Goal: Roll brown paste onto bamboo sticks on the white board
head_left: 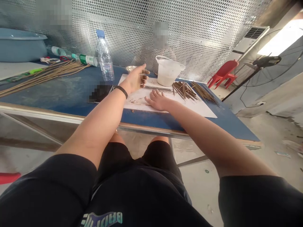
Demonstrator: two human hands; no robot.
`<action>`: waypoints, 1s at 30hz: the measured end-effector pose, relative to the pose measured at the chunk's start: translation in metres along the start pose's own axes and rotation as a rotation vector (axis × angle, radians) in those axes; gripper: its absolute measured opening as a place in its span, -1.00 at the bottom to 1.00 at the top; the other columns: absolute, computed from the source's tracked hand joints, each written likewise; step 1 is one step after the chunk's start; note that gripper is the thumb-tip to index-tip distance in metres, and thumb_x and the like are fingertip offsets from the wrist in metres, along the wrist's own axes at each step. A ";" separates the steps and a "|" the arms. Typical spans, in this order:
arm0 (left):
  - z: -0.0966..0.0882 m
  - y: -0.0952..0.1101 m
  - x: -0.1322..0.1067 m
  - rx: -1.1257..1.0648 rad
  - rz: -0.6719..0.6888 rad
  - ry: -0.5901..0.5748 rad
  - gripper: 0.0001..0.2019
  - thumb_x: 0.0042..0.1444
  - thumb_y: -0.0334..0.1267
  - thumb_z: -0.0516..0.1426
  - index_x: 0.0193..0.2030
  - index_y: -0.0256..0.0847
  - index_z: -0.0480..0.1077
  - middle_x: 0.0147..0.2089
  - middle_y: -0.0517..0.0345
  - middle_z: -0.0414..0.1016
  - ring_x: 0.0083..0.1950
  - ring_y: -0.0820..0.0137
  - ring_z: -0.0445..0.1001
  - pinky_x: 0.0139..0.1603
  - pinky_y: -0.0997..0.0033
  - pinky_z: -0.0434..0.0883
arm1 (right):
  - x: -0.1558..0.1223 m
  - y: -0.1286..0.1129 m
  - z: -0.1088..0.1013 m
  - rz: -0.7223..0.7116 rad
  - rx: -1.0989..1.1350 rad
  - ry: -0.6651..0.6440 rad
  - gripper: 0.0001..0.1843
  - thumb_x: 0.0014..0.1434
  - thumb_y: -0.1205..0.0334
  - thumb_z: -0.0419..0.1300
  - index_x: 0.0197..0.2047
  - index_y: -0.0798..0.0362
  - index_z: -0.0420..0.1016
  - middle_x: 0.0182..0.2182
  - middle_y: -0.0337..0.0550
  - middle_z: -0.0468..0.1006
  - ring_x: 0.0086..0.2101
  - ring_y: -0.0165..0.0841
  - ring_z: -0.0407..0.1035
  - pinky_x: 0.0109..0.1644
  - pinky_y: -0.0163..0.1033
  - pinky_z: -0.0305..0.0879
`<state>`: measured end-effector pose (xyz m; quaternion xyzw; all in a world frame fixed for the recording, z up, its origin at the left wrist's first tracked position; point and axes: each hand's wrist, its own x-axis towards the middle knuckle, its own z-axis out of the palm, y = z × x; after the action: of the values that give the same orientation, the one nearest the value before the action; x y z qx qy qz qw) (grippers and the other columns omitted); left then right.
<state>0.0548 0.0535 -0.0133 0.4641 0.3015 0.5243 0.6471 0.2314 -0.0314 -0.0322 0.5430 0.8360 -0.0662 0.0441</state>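
Note:
My left hand [137, 79], with a dark band on the wrist, is raised over the left part of a white board [203, 109]. Its fingers are apart and slightly bent, and nothing shows in them. Just behind it is a small shiny bowl [130, 68], partly covered by the hand. Palm down on the board lies my right hand [158, 100], fingers spread. Several thin dark sticks [159, 89] lie side by side beyond its fingertips. To the right are a loose pile of brown sticks [186, 90] and another bundle of sticks [204, 92].
A white translucent pitcher [167, 74] stands at the board's back edge. On the left are an upright plastic bottle [105, 60], a phone-like dark object [100, 93], long brown strands [47, 74] and a blue basin [22, 47]. A perforated metal panel [127, 28] rises behind the blue table [59, 102].

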 end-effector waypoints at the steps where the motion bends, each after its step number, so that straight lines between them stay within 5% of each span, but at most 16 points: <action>1: 0.000 0.000 -0.001 0.004 -0.002 -0.011 -0.54 0.36 0.25 0.30 -0.31 -0.10 0.47 -0.46 0.21 0.44 -0.54 0.45 0.39 -0.50 0.39 0.28 | 0.000 0.001 0.000 -0.011 -0.001 -0.006 0.12 0.53 -0.39 -0.41 0.71 0.44 -0.10 0.70 0.44 -0.25 0.67 0.20 -0.42 0.69 0.42 -0.33; 5: -0.001 0.002 -0.004 -0.001 0.000 -0.042 -0.54 0.38 0.23 0.30 -0.29 -0.13 0.50 -0.44 0.20 0.48 -0.52 0.45 0.42 -0.47 0.39 0.30 | -0.030 0.006 0.006 -0.086 0.003 0.009 0.19 0.49 -0.45 -0.36 0.71 0.47 -0.13 0.69 0.45 -0.20 0.66 0.23 -0.38 0.69 0.41 -0.22; 12: -0.001 0.005 -0.001 -0.025 -0.020 -0.059 -0.53 0.47 0.17 0.24 -0.32 -0.16 0.51 -0.43 0.21 0.50 -0.52 0.49 0.41 -0.47 0.42 0.28 | -0.090 0.007 0.016 -0.158 0.042 -0.018 0.32 0.39 -0.62 -0.35 0.74 0.38 -0.13 0.71 0.30 -0.24 0.66 0.22 -0.44 0.72 0.37 -0.31; 17: -0.001 0.005 -0.006 -0.016 -0.009 -0.059 -0.56 0.44 0.16 0.28 -0.31 -0.15 0.50 -0.43 0.20 0.49 -0.51 0.48 0.42 -0.47 0.42 0.31 | -0.067 0.006 0.012 -0.091 0.020 -0.016 0.21 0.49 -0.46 -0.37 0.71 0.50 -0.18 0.71 0.40 -0.27 0.66 0.24 -0.41 0.72 0.35 -0.31; 23: -0.003 0.006 -0.010 0.009 -0.004 -0.079 -0.57 0.35 0.21 0.34 -0.27 -0.12 0.51 -0.42 0.22 0.49 -0.49 0.45 0.47 -0.46 0.40 0.35 | -0.027 0.013 0.005 -0.168 -0.020 0.086 -0.17 0.60 -0.14 -0.26 0.56 0.32 0.27 0.62 0.45 0.14 0.64 0.30 -0.14 0.64 0.47 -0.07; 30: -0.005 0.003 -0.004 -0.017 -0.036 -0.080 -0.57 0.44 0.16 0.28 -0.29 -0.16 0.52 -0.44 0.21 0.52 -0.52 0.47 0.44 -0.45 0.40 0.31 | -0.079 0.004 0.016 -0.148 0.009 0.053 0.25 0.44 -0.56 -0.32 0.71 0.39 -0.02 0.69 0.37 -0.10 0.66 0.26 -0.27 0.71 0.38 -0.21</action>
<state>0.0483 0.0510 -0.0124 0.4736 0.2793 0.4962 0.6719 0.2670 -0.1040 -0.0368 0.4816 0.8743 -0.0586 0.0147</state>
